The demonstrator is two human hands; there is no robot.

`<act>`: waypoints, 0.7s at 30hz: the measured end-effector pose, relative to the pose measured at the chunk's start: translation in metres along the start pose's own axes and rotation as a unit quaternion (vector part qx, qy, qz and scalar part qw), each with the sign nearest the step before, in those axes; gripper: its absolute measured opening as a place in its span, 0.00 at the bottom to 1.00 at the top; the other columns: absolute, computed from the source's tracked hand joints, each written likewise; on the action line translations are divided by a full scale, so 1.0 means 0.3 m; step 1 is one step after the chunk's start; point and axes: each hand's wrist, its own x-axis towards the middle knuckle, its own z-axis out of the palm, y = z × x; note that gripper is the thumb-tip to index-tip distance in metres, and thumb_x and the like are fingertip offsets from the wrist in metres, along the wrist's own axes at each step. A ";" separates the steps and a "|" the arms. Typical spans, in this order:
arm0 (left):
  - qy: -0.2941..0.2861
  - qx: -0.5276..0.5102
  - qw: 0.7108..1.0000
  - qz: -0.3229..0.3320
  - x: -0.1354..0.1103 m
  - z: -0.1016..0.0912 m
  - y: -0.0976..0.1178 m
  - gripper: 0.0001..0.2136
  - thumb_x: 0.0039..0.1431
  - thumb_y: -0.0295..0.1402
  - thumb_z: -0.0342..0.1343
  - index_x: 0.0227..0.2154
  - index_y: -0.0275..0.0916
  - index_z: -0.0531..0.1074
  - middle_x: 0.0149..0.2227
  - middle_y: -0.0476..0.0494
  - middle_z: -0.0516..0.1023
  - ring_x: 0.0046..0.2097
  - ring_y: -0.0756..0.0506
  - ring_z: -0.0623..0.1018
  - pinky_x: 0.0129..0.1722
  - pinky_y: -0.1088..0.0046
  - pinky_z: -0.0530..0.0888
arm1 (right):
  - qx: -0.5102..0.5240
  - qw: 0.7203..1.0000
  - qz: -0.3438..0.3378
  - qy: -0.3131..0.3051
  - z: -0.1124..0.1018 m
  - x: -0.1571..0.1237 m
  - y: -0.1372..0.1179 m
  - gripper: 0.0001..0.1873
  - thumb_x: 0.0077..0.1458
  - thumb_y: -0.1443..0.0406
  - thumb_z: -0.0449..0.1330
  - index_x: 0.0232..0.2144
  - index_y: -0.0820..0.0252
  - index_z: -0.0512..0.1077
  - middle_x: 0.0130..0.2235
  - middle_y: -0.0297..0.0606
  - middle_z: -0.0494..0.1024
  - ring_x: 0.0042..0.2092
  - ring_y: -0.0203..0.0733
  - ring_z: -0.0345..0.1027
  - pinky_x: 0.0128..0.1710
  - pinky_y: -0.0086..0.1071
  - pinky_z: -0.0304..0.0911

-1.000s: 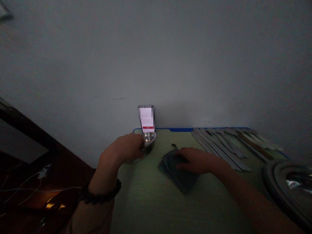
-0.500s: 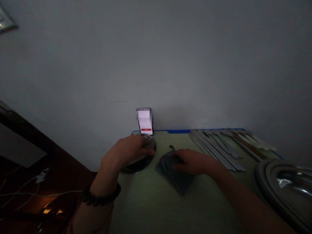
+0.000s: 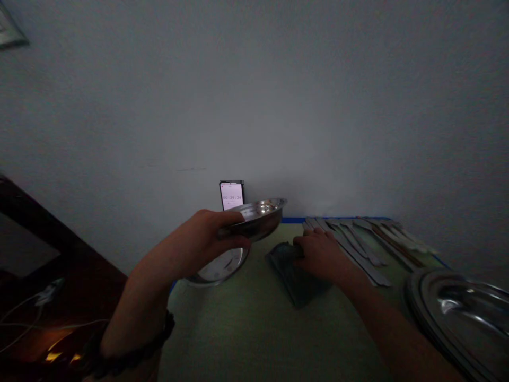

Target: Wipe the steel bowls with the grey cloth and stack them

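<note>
My left hand [image 3: 217, 233] grips the near rim of a shiny metal bowl [image 3: 264, 225], thumb below and fingers over the edge. The bowl is raised and slightly tilted above the table. Under it, a second metal bowl [image 3: 222, 269] sits at the table's left edge, partly covered by my hand. My right hand [image 3: 318, 252] is closed on the upper part of a dark folded cloth [image 3: 298, 286], which lies on the table to the right of the bowls.
A phone [image 3: 231, 194] leans upright on the wall, showing a timer. Several flat metal utensils [image 3: 358, 244] lie in a row at the back right of the green table [image 3: 246, 339]. Stacked metal plates [image 3: 449, 318] stand at the right. White cables [image 3: 40, 300] hang at the left.
My left hand has lifted a bowl up and to the right, uncovering another bowl beneath. My right hand has shifted slightly right with the cloth.
</note>
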 end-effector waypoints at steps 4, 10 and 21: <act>-0.016 -0.034 0.996 0.082 0.010 0.007 -0.032 0.11 0.57 0.32 0.56 0.43 0.44 0.76 0.39 0.51 0.82 0.37 0.48 0.78 0.38 0.76 0.70 | 0.057 0.983 0.063 0.161 -0.132 -0.056 0.059 0.11 0.52 0.62 0.57 0.38 0.62 0.71 0.38 0.49 0.76 0.41 0.53 0.71 0.37 0.38 0.61; 0.011 0.039 0.981 0.192 0.037 0.053 -0.042 0.09 0.59 0.32 0.57 0.42 0.46 0.78 0.42 0.47 0.80 0.44 0.45 0.77 0.47 0.68 0.69 | 0.213 0.823 0.175 0.497 -0.225 -0.122 0.091 0.18 0.49 0.56 0.61 0.39 0.56 0.63 0.31 0.39 0.73 0.32 0.45 0.68 0.29 0.34 0.59; 0.075 0.192 0.941 0.268 0.081 0.138 0.020 0.13 0.61 0.26 0.51 0.34 0.50 0.79 0.34 0.50 0.81 0.43 0.46 0.77 0.54 0.61 0.62 | 0.300 0.914 -0.062 0.267 -0.170 -0.085 0.038 0.23 0.64 0.52 0.43 0.41 0.59 0.71 0.43 0.45 0.78 0.47 0.47 0.70 0.50 0.41 0.61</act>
